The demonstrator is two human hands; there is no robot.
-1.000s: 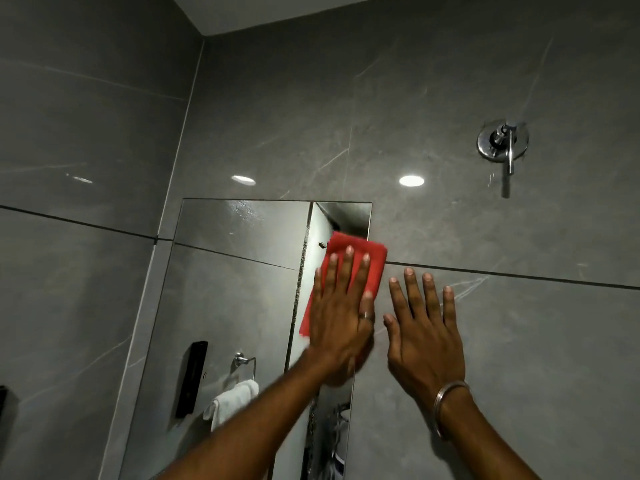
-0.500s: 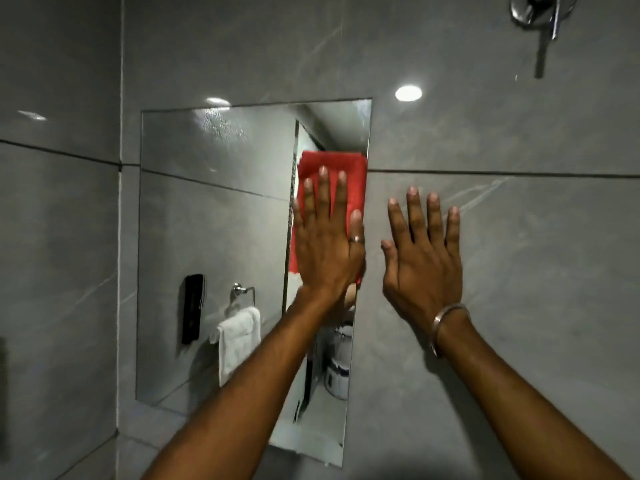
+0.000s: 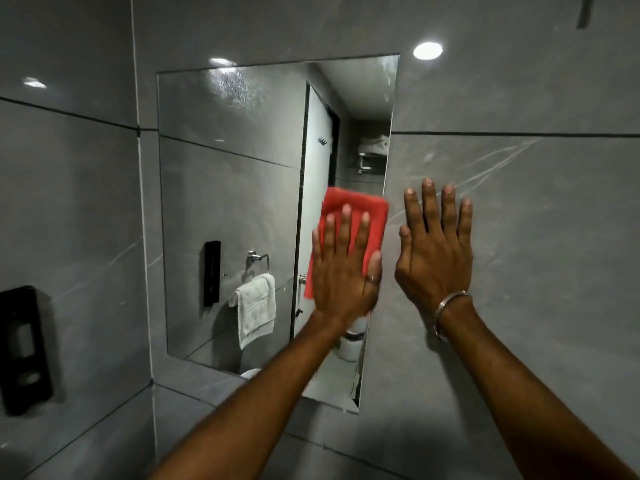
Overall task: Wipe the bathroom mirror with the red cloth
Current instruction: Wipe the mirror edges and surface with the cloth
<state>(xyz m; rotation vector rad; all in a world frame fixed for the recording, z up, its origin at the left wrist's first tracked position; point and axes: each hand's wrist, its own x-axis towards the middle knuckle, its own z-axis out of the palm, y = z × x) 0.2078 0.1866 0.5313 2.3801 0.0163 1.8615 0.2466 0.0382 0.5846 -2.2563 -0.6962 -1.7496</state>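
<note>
A frameless rectangular mirror (image 3: pixel 228 188) is set into the grey tiled wall. My left hand (image 3: pixel 346 271) presses the folded red cloth (image 3: pixel 360 209) flat against the mirror's right side, about halfway down, fingers spread over the cloth. My right hand (image 3: pixel 434 251) lies flat on the grey tile just right of the mirror's edge, fingers apart and holding nothing; a metal bangle sits on that wrist. Water droplets or smears show near the mirror's top.
A black wall dispenser (image 3: pixel 24 348) hangs on the left wall. The mirror reflects a white towel (image 3: pixel 256 313) on a ring, a second black dispenser and a doorway. Grey tile (image 3: pixel 554 237) covers the wall to the right.
My left hand has slid the red cloth down the mirror's right side from near the top edge. The view has tilted down, so more of the mirror shows. My right hand stays on the tile.
</note>
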